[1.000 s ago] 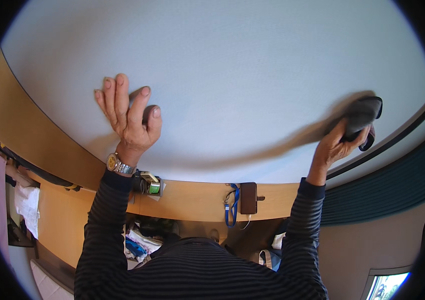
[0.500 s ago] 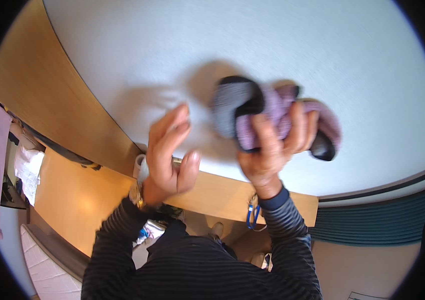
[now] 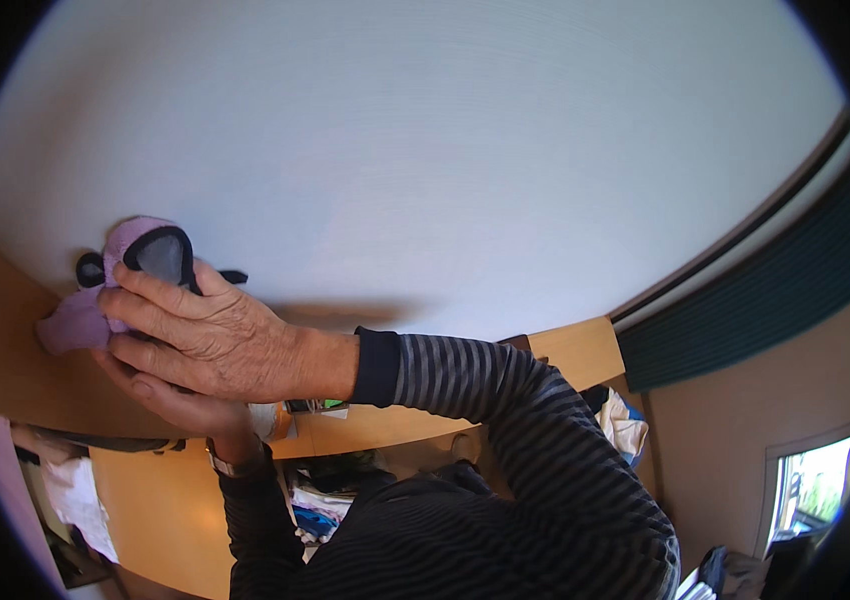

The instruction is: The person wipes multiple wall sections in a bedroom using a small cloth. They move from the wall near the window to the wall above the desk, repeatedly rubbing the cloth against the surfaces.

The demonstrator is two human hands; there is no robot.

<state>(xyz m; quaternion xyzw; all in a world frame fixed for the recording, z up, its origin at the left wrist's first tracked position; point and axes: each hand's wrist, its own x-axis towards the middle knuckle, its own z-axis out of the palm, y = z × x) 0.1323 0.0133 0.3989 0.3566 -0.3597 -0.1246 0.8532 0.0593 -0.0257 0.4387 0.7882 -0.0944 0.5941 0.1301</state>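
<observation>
A soft purple fabric piece [image 3: 78, 322] with black edging, a grey panel and a dark loop is at the far left, in front of the pale wall. My right hand [image 3: 207, 338] reaches across and is closed on it, fingers laid over its front and right side. Close below, overlapped by the right hand, my left hand [image 3: 190, 408] is at the lower edge of the same piece and seems to grip it too. Most of its fingers are hidden. The exact kind of the fabric piece does not show.
A pale wall [image 3: 465, 180] fills the upper view. Brown wood panelling [image 3: 10, 310] stands at left. Below runs a narrow wooden ledge [image 3: 580, 352] with small items near my wrists. Clothes [image 3: 317, 515] lie under it. Dark green pleated fabric [image 3: 745, 310] and a bright window [image 3: 813, 487] are at right.
My right hand has carried the purple fabric piece far to the left in the view. The left hand, earlier open and apart, has come against it. The view has turned too.
</observation>
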